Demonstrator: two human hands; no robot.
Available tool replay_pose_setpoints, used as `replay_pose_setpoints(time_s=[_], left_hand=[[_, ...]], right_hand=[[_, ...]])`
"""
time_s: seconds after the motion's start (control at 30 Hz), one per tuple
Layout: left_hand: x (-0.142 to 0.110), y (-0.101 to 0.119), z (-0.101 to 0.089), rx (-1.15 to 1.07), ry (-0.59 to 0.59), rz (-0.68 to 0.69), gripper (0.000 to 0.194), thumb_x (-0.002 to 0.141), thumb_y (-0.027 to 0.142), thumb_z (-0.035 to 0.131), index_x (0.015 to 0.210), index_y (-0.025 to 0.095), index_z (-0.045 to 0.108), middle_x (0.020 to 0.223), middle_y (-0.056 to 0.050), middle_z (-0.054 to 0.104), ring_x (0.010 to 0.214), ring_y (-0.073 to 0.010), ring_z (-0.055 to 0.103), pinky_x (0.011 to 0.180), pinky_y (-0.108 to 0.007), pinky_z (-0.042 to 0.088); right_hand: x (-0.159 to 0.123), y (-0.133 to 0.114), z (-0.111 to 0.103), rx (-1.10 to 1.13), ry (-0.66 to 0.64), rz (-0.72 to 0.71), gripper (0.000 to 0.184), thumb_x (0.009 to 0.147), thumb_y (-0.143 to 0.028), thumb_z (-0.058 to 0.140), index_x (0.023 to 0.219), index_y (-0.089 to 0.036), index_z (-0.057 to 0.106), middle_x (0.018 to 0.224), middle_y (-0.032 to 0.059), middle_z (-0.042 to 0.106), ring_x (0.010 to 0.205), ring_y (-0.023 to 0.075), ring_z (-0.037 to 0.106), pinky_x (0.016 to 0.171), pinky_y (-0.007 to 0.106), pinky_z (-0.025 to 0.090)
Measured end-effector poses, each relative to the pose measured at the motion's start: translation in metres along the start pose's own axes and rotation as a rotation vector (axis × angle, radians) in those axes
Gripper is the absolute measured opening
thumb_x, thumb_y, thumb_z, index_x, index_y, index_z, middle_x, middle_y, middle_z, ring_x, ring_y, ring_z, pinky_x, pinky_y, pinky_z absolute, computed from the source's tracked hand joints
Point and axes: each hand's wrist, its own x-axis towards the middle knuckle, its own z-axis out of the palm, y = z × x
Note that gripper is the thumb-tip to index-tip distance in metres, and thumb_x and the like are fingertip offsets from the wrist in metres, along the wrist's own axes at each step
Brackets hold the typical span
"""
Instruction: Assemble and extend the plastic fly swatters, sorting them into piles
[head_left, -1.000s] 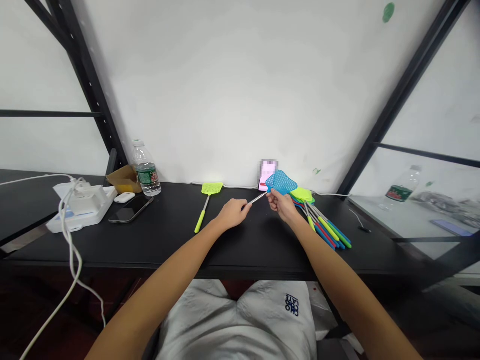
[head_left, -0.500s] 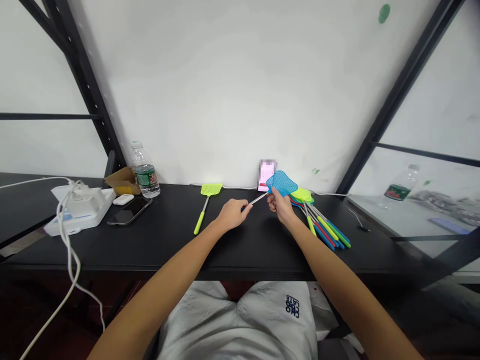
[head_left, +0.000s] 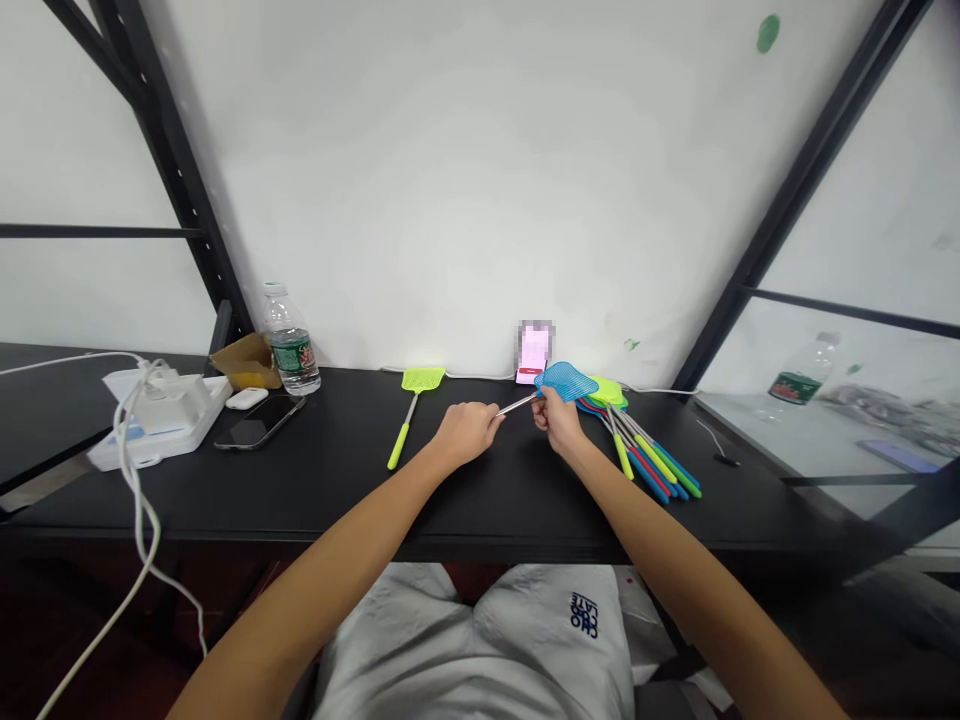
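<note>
A blue plastic fly swatter (head_left: 566,381) is held across my body, its thin metal shaft (head_left: 519,404) running between my hands. My left hand (head_left: 466,433) is closed around the shaft's near end, hiding the handle. My right hand (head_left: 559,421) pinches the shaft just below the blue mesh head. Beyond that hand, a bundle of several fly swatters (head_left: 645,450) with blue, red and yellow-green handles lies on the table. A single yellow-green fly swatter (head_left: 409,415) lies to the left of my left hand, not touching it.
A black table (head_left: 337,490) runs below a white wall. At its left stand a water bottle (head_left: 290,345), a smartphone (head_left: 259,422), a white power strip (head_left: 165,420) and loose white cable. A pink-screened phone (head_left: 534,355) leans against the wall behind the blue swatter.
The blue swatter head has dropped lower and tilted flatter, now nearer the bundle. Both hands have shifted slightly, and the shaft lies closer to level.
</note>
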Motion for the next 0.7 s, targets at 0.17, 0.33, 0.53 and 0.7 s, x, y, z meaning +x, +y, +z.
replay_pose_setpoints(time_s=[0.17,0.33,0.53,0.7], left_hand=[[-0.0002,-0.0017,0.0045,-0.068,0.019,0.003,0.037,0.097,0.042,0.036,0.088,0.02,0.064,0.079,-0.007,0.067,0.075,-0.0198,0.062,0.063,-0.027,0.035],[0.0026,-0.0048,0.0079,-0.29,0.023,0.008,0.039,0.095,0.043,0.039,0.075,0.019,0.062,0.064,-0.002,0.061,0.059,-0.0137,0.052,0.057,-0.025,0.028],[0.0051,-0.0055,0.0091,-0.444,0.036,0.008,0.041,0.093,0.041,0.042,0.067,0.017,0.06,0.059,0.0,0.056,0.055,-0.011,0.044,0.055,-0.024,0.026],[0.0033,-0.0049,0.0083,-0.359,0.056,-0.011,0.038,0.093,0.042,0.043,0.071,0.019,0.063,0.06,-0.001,0.057,0.054,-0.0123,0.045,0.056,-0.025,0.025]], right_hand=[[-0.001,0.002,-0.0009,-0.013,-0.062,0.03,0.024,0.08,-0.032,0.058,0.064,-0.018,0.048,0.045,-0.0037,0.044,0.033,0.0049,0.03,0.033,0.018,0.018],[-0.0019,-0.0001,-0.0035,-0.006,-0.158,0.016,0.027,0.082,-0.041,0.059,0.07,-0.018,0.049,0.047,-0.0039,0.045,0.034,0.005,0.03,0.034,0.018,0.017],[-0.0006,-0.0023,-0.0061,0.001,-0.259,0.017,0.031,0.082,-0.048,0.058,0.078,-0.018,0.053,0.047,-0.0046,0.046,0.033,0.0052,0.029,0.035,0.019,0.016],[-0.0017,-0.0004,-0.0033,-0.036,-0.198,-0.005,0.031,0.081,-0.048,0.058,0.075,-0.018,0.052,0.047,-0.0047,0.046,0.034,0.0051,0.029,0.035,0.018,0.016]])
